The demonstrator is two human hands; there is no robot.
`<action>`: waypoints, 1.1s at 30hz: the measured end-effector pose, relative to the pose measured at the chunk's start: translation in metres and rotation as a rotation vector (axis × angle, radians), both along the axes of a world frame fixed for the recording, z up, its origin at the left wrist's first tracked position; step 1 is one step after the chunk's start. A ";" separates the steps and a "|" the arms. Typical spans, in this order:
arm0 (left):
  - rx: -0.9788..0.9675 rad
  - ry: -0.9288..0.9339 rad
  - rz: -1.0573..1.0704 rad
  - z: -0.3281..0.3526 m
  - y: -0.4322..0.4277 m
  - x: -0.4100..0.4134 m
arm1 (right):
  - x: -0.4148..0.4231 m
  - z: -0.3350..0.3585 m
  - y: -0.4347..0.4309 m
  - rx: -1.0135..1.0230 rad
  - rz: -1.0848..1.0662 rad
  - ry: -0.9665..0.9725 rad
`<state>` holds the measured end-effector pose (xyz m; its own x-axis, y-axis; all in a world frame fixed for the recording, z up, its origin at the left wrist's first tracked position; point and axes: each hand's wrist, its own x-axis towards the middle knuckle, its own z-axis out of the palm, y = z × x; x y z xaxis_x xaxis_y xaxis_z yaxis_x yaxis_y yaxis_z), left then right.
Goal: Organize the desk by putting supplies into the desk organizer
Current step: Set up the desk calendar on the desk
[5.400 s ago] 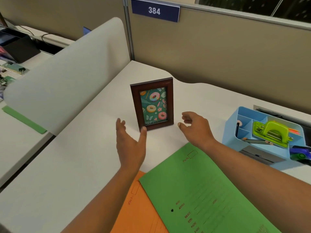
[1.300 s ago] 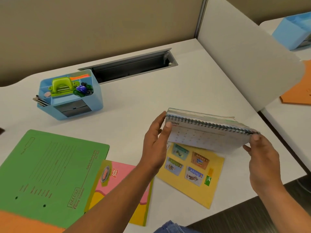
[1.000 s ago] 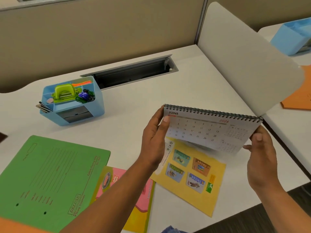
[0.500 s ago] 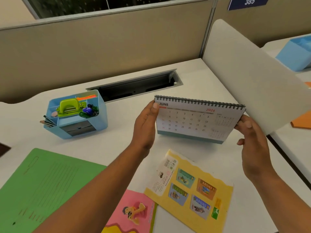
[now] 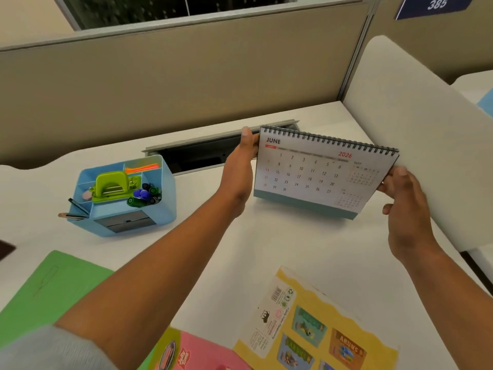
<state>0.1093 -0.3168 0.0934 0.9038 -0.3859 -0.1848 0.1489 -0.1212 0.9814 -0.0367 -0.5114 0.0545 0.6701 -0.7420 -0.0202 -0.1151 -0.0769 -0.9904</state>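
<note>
Left fingers (image 5: 246, 134): the thumb was laid flat on the top left corner of the desk calendar (image 5: 314, 172), right by the spiral. The other fingers were tucked behind the card and couldn't be seen.
Right fingers (image 5: 400, 172): the thumb was pinched onto the calendar's right edge. One curled finger was poking out lower down and the rest were hidden behind it.
Left hand (image 5: 237, 173): clamped on the left side, with the forearm stretched across the desk (image 5: 280, 252).
Right hand (image 5: 408, 212): closed on the right side, so the calendar was gripped from both ends.
Calendar: held upright and slightly tilted, JUNE 2026 page facing the camera, over the far right part of the desk. Whether its base was touching the desk couldn't be told.
Desk organizer (image 5: 168, 188): the blue one was parked well to the left of the calendar, untouched. It was loaded with a green hole punch (image 5: 110, 186), binder clips (image 5: 144, 194), something orange (image 5: 141, 168) and pencils (image 5: 73, 212) sticking out the left side.
Cut off: a green folder (image 5: 48, 289), a pink sheet (image 5: 194, 353) and a yellow sticker sheet (image 5: 325, 329) were chopped by the frame edges.
Hard to make out: the cable slot (image 5: 197, 153) was partly blocked by the left hand and the calendar. A strip on the calendar was blurred.
</note>
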 end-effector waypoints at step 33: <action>0.013 0.170 -0.074 -0.036 -0.044 0.034 | 0.020 -0.039 -0.034 0.064 -0.034 0.080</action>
